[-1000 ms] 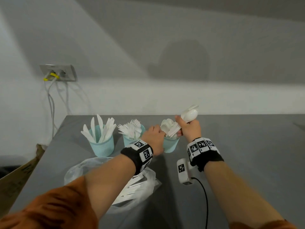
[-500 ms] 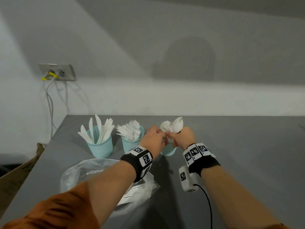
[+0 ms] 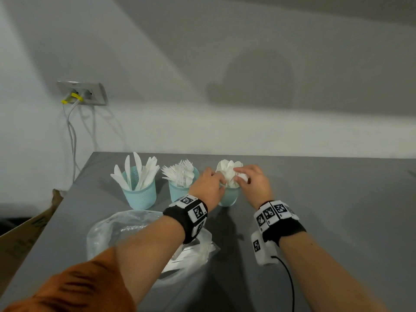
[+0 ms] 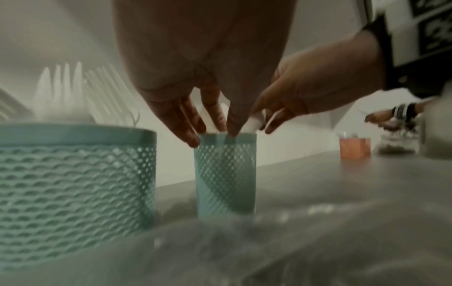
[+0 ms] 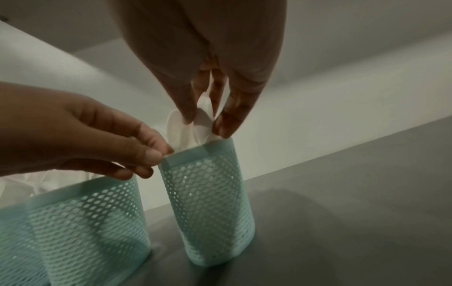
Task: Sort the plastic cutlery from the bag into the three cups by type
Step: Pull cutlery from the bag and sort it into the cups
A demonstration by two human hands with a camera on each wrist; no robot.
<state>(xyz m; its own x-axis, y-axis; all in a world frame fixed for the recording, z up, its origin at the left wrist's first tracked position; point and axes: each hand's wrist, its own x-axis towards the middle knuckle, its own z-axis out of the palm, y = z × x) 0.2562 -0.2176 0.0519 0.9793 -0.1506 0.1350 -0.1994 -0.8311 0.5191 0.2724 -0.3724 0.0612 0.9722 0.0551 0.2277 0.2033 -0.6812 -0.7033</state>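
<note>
Three teal perforated cups stand in a row on the grey table (image 3: pixel 337 210): a knife cup (image 3: pixel 140 195), a fork cup (image 3: pixel 177 191) and a spoon cup (image 3: pixel 229 197). My left hand (image 3: pixel 219 184) pinches the rim of the spoon cup (image 5: pixel 208 203) on its left side. From above, my right hand (image 5: pixel 205 123) holds the bowls of several white spoons (image 5: pixel 198 125) that stand in that cup. A clear plastic bag (image 3: pixel 126 230) lies nearer me under my left forearm, with some white cutlery (image 3: pixel 198 251) still inside.
A wall socket with cables (image 3: pixel 82 93) is at the back left and a cardboard box (image 3: pixel 22 239) sits off the table's left edge. A black cable (image 3: pixel 290 284) trails from my right wrist. Far along the table stands an orange cup (image 4: pixel 353 147) near another person's hand (image 4: pixel 391 116).
My right hand has lowered the bunch of spoons from above the cup down into it. My left hand has stayed at the spoon cup.
</note>
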